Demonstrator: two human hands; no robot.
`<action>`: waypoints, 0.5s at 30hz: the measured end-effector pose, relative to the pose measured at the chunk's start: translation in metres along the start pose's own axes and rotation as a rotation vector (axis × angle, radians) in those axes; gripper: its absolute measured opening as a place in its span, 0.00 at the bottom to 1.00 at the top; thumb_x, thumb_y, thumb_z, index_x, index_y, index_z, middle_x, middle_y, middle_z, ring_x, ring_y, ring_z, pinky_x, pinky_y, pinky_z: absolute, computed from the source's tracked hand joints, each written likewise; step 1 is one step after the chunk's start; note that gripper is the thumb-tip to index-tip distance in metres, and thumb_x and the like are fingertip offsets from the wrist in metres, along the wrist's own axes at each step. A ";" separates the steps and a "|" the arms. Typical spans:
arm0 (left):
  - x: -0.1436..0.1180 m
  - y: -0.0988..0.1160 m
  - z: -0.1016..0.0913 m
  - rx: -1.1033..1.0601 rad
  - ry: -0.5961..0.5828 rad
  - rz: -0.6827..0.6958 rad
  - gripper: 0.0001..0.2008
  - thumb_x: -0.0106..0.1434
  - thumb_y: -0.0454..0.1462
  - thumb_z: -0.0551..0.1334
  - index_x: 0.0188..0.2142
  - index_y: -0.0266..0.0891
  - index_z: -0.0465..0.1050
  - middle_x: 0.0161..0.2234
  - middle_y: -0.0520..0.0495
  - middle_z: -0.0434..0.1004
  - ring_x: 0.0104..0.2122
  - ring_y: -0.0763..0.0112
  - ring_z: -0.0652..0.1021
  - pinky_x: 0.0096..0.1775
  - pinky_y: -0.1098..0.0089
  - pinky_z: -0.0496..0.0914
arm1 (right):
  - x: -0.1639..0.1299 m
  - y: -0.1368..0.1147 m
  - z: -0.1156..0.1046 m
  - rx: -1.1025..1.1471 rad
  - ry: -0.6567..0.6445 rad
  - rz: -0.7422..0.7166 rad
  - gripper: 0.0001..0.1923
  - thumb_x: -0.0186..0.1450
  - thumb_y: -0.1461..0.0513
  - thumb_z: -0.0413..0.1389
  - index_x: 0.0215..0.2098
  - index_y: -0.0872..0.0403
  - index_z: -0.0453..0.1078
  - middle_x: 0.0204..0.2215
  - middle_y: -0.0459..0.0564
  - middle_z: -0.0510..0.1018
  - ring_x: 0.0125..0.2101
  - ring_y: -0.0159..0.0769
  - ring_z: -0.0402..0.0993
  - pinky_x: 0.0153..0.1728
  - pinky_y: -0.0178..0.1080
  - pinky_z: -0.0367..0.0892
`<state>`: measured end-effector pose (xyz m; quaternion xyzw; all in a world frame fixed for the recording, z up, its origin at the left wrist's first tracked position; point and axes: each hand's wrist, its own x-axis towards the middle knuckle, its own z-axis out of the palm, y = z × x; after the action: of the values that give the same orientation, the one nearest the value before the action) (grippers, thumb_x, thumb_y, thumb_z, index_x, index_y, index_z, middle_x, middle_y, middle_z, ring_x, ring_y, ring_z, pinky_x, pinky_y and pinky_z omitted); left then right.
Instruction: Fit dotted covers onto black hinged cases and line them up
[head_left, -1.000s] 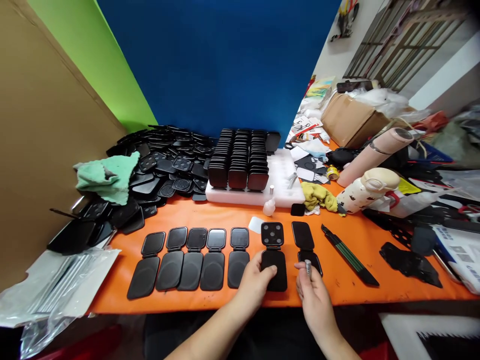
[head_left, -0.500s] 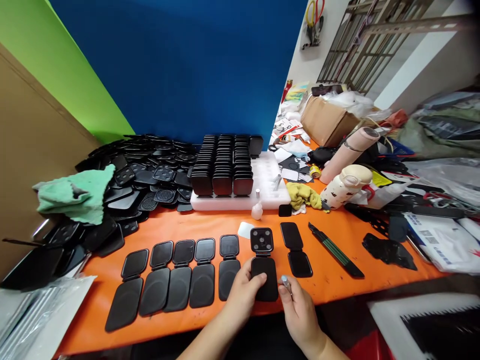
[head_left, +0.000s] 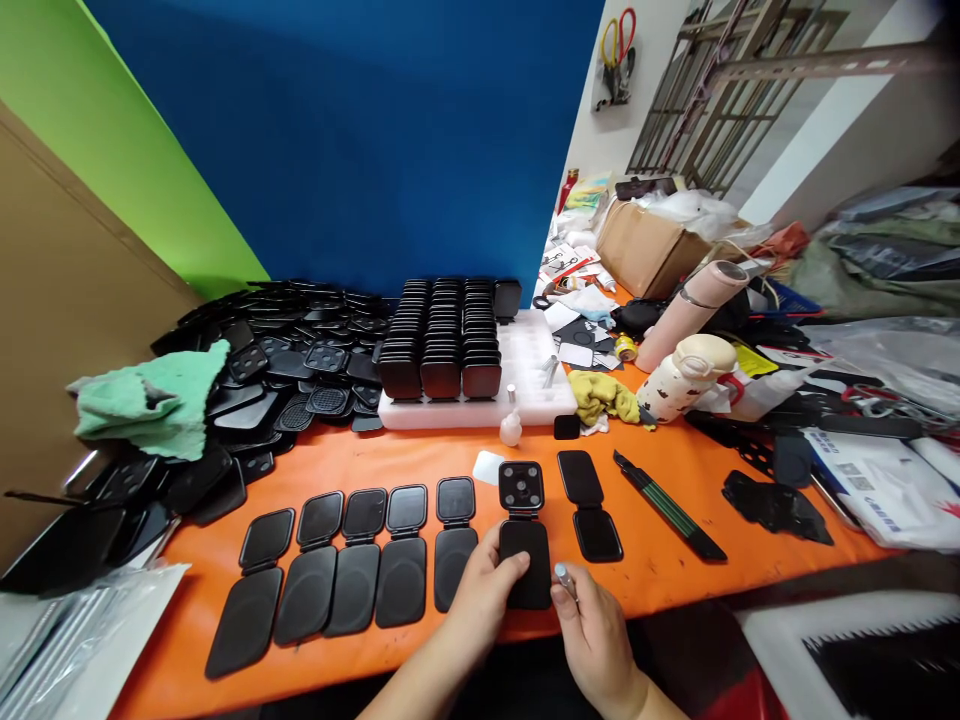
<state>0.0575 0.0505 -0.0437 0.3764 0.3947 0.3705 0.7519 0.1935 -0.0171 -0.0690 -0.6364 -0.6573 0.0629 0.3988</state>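
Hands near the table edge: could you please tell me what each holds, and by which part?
The left hand grips the lower half of an open black hinged case. The right hand pinches a small silver pin near its lower end.

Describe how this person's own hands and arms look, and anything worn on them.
Both are bare: the left hand and right hand show no gloves, rings, watch or bands, and no sleeves cover the forearms as far as the frame shows. Nails look short and unpainted.
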 end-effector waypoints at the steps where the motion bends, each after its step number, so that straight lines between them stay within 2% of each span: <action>1: 0.000 0.000 0.000 0.006 0.001 0.002 0.12 0.53 0.35 0.62 0.38 0.36 0.72 0.33 0.49 0.73 0.34 0.67 0.71 0.38 0.71 0.64 | 0.000 0.000 0.000 -0.008 0.006 -0.012 0.12 0.69 0.56 0.41 0.39 0.52 0.63 0.26 0.49 0.78 0.25 0.38 0.76 0.23 0.36 0.71; 8: 0.000 -0.003 -0.002 0.044 0.018 0.016 0.13 0.53 0.35 0.62 0.39 0.37 0.73 0.33 0.49 0.73 0.35 0.68 0.70 0.38 0.71 0.63 | -0.003 0.001 0.003 -0.037 0.035 -0.073 0.13 0.69 0.56 0.40 0.38 0.53 0.63 0.27 0.53 0.78 0.26 0.39 0.77 0.23 0.36 0.70; 15: 0.001 -0.003 -0.003 0.078 0.024 0.024 0.12 0.52 0.36 0.62 0.38 0.37 0.73 0.31 0.50 0.72 0.32 0.69 0.69 0.36 0.71 0.64 | 0.000 -0.002 0.002 0.025 0.037 -0.093 0.13 0.69 0.56 0.40 0.37 0.53 0.63 0.24 0.48 0.76 0.23 0.36 0.75 0.23 0.35 0.68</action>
<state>0.0565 0.0511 -0.0480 0.4058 0.4132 0.3682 0.7273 0.1913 -0.0169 -0.0691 -0.6013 -0.6778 0.0405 0.4212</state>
